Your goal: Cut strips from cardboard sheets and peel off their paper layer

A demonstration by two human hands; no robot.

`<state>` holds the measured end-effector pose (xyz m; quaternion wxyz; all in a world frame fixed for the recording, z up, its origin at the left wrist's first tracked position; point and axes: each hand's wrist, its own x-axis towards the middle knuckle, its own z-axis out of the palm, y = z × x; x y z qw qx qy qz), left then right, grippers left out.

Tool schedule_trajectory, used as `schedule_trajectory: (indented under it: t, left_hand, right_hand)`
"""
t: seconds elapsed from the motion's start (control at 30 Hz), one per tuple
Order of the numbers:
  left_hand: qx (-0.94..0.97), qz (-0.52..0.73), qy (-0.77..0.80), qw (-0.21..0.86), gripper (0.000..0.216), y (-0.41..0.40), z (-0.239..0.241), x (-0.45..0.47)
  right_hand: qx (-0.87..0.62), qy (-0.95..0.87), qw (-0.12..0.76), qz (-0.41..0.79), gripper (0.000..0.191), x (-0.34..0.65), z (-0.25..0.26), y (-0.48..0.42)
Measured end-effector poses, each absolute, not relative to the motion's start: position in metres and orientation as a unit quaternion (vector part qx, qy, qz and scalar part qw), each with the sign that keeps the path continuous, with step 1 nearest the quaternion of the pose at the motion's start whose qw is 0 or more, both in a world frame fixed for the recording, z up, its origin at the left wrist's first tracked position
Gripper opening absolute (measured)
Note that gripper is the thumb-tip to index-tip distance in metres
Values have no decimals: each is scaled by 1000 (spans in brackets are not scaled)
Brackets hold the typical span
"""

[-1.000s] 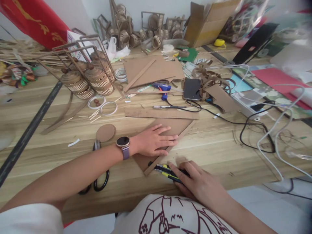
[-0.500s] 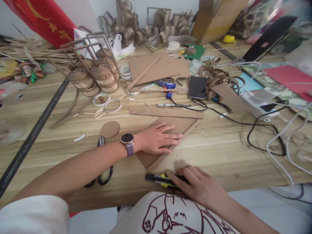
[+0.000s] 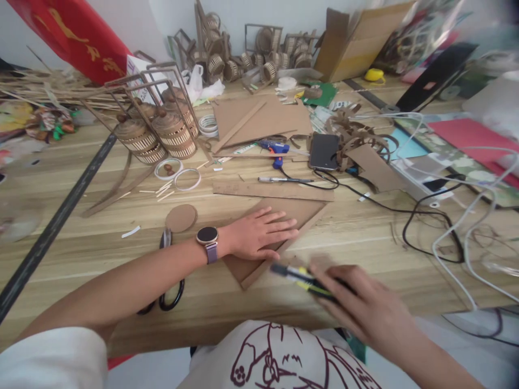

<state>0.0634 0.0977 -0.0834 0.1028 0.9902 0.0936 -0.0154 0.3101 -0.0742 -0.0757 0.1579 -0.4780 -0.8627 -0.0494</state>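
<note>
The fingers [image 3: 284, 222] of the left hand [image 3: 252, 240] are spread and laid flat, pressing the brown cardboard piece [image 3: 298, 209] onto the tabletop [image 3: 365, 240]. The right hand [image 3: 365, 303], out over the near edge, has its fingers curled around a black-and-yellow cutter [image 3: 303, 277]; motion blurs it, so I cannot tell exactly how each finger grips or whether any blade is out. The cutter's dark end points toward the cardboard's near corner.

That piece lies slantwise, midway along the tabletop's near edge and a little in from it, with a narrow strip [image 3: 252, 277] along its right side. For clean work, I would keep the palm's weight on the broad part, draw the fingertips back from that side, and run the tool in light, repeated strokes that pass clear of the hand.

Left of it, partly under the forearm, scissors [image 3: 173, 299] lie with their handles toward the near edge, beside a cardboard disc [image 3: 181, 218]. Beyond the piece, a longer strip [image 3: 273, 190] lies roughly parallel to the near edge, then a pen [image 3: 284, 180], a blue glue gun [image 3: 275, 147] and, toward the far edge, a large cardboard sheet [image 3: 279, 119].
</note>
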Motion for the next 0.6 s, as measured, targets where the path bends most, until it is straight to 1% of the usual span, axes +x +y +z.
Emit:
schedule_trajectory:
  t: [0.07,0.13,0.17,0.3,0.37,0.47,0.6]
  left_hand:
    - [986,-3,140,92,75,86,-82,66]
    - [974,4,207,87,81,70,-80,68]
    - [970,0,230,84,79,63,-79,68]
    - [959,-13,275,68,42,53,-77,58]
    - [951,-4,301,63,31,57,-75,47]
    - [940,16,338,52,18,63,-73,32]
    - [928,55,366,40,7,55,-69,27]
  right_hand:
    - [-561,-808,149,-98,53,335,-72,-68]
    - [-621,-759,133,-146,51,359,-72,-58]
    - [-641,-742,118,-159,50,370,-74,-52]
    - [-686,-706,68,-162,46,395,-85,-33]
    - [-700,-691,64,-167,45,396,-89,-27]
    - [-694,-696,87,-163,44,382,-88,-20]
    - [-594,-781,154,-116,40,349,-81,-5]
